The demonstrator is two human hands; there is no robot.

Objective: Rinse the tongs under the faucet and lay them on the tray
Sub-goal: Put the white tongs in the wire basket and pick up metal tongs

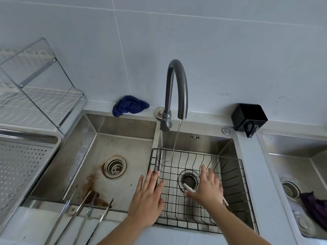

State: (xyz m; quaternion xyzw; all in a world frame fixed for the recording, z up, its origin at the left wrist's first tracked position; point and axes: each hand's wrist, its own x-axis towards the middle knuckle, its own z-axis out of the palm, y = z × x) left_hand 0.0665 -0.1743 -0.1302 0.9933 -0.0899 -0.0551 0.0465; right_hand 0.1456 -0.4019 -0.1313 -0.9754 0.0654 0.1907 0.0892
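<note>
- The tongs [85,213] lie nearest to the person, in front of the faucet [168,89] and to its left. They lean across the front rim of the left basin [123,138], with the toothed tips pointing into it. I count four arms, so probably two pairs.
- They are thin steel, so I judge them light, stiff and springy, and slippery once wet. A good place to take hold is around both arms near the middle, away from the toothed tips.
- The left grip [146,204] hovers in front of the faucet, flat, with straight fingers and holding nothing. The tongs are near it on its left side, not touching.
- The right grip [207,190] is spread wide over the wire basket [175,209], in front of the faucet and slightly right, well apart from the tongs. A white stick [188,188] lies under it; I cannot tell if the palm touches it.
- The perforated tray [21,172] is far to the left of the faucet, beyond the left basin.
- Water [177,137] runs from the faucet into the basket.
</note>
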